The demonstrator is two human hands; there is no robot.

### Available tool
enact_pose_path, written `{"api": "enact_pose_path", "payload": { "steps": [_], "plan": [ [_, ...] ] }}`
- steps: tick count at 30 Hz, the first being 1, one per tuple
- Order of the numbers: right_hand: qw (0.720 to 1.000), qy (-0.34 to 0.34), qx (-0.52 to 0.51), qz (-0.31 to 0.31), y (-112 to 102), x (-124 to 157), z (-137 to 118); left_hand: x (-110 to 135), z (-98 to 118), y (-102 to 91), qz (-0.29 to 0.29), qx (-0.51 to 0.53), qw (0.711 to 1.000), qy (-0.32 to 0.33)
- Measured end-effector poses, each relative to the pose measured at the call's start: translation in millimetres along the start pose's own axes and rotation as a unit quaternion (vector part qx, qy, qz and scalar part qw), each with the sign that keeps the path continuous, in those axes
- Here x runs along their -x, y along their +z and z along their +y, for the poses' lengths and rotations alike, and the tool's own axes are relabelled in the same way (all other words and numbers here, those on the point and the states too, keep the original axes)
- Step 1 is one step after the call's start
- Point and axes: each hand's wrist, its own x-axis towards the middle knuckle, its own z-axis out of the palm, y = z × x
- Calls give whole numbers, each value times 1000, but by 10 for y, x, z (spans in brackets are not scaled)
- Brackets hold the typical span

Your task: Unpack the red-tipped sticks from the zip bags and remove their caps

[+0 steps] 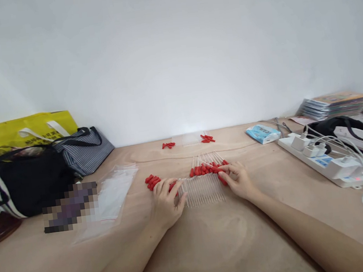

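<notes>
A row of thin, pale sticks (203, 190) lies side by side in front of me, possibly in a clear sleeve. Beyond it, more thin sticks (209, 157) point away from me, with a line of red ends (202, 169). My left hand (169, 203) rests at the row's left side, fingers bent and apart. Red pieces (152, 182) lie just beyond that hand, and another red piece (172, 186) shows partly behind its fingers. At the row's right end, my right hand (239, 181) has thumb and forefinger closed about a red piece (222, 179), mostly hidden.
Clear plastic bags (117, 192) lie to the left, near a blurred-out item (71, 209) and several bags (84, 150). Further back are two small red clusters (168, 145). On the right are a tissue pack (263, 134), a power strip (327, 162) with cables, and stacked booklets (333, 105).
</notes>
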Motion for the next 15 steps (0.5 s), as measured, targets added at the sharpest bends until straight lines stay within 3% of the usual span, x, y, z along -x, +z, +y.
{"api": "enact_pose_path", "payload": {
  "steps": [4,9,12,15],
  "plan": [
    [995,-68,-15,-74,4,112,-190,-37,48,21,46,-49,996,59],
    [982,-124,-40,-134,12,196,-359,-31,127,43,36,-27,991,124],
    [980,-138,-38,-138,8,214,-398,-16,154,56,32,2,992,126],
    [982,-160,-17,-103,30,225,-415,-6,166,69,29,7,992,122]
  ]
}}
